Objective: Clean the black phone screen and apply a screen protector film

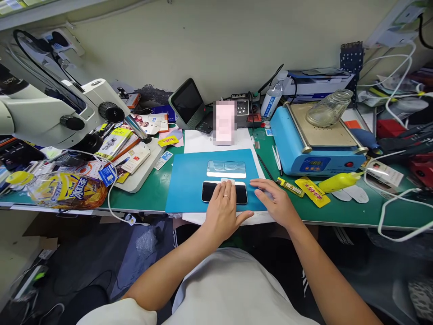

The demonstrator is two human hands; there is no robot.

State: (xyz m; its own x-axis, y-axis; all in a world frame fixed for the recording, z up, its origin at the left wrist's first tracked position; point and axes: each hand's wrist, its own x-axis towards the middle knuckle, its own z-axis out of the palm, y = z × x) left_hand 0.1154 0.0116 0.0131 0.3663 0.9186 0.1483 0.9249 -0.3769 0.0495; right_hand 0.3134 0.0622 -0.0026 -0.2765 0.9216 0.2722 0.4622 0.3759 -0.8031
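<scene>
A smartphone (241,193) with a black screen lies flat on the blue mat (184,180). Across it rests my left hand (221,207), fingers stretched out and lying flat, thumb spread to the right. Under its fingertips a small white wipe (228,180) pokes out at the phone's far edge. My right hand (275,201) hovers just past the phone's right end, fingers apart with nothing in them. Just beyond the phone, a clear phone-sized sheet with a white strip (226,169) lies on the mat.
A blue heating plate (318,158) with a glass jar (329,108) on top stands to the right. Nearby lie a yellow squeeze bottle (340,182) and yellow packet (311,192). Left are a microscope (54,113) and a tea bottle (67,190); a white cable (110,203) hangs over the edge.
</scene>
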